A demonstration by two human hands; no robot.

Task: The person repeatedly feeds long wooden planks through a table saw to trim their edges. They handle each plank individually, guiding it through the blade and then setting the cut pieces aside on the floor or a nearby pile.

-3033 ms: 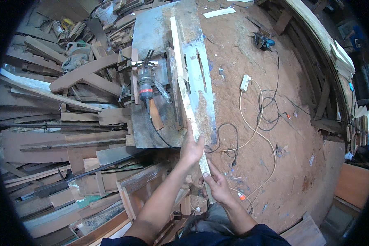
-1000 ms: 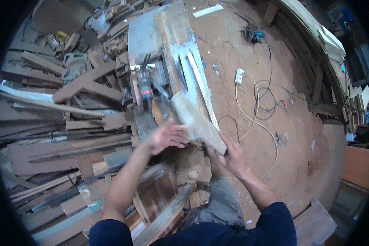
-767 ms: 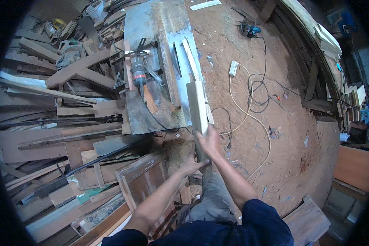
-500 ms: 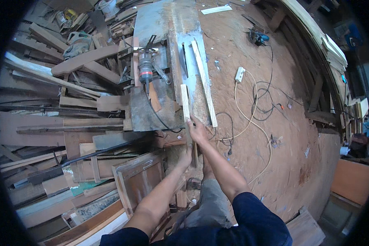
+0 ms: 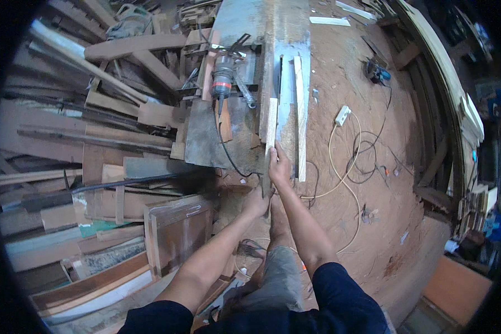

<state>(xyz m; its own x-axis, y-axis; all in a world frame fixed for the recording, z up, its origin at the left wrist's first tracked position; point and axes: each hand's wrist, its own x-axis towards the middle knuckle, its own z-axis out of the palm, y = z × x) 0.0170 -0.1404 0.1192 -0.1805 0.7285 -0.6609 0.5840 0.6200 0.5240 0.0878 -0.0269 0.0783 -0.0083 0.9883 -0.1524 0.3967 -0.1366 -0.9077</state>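
Observation:
A pale wooden strip (image 5: 271, 119) lies lengthwise on the worn metal-topped saw table (image 5: 290, 45), along the long wooden guide bar (image 5: 266, 72). My right hand (image 5: 280, 165) grips the strip's side near the table's front edge, with its fingers wrapped round it. Closer to my body, my left hand (image 5: 257, 201) is closed round the strip's rear end. The strip's far end is close to a narrow dark slot (image 5: 280, 78) in the tabletop, where a thin blade seems to stand. A second pale strip (image 5: 300, 117) rests on the table's right edge, untouched.
A grey corded power tool (image 5: 222, 75) is mounted at the table's left. Heaped boards (image 5: 100, 139) crowd the left side. On the dusty floor at right lie a white power strip (image 5: 343, 115), looping cords and a blue power tool (image 5: 376, 72). A framed wooden panel (image 5: 179, 234) leans near my left arm.
Both hands have moved forward with the strip, so its far end sits nearer the slot. The view has shifted, and the second strip looks straighter along the table's edge.

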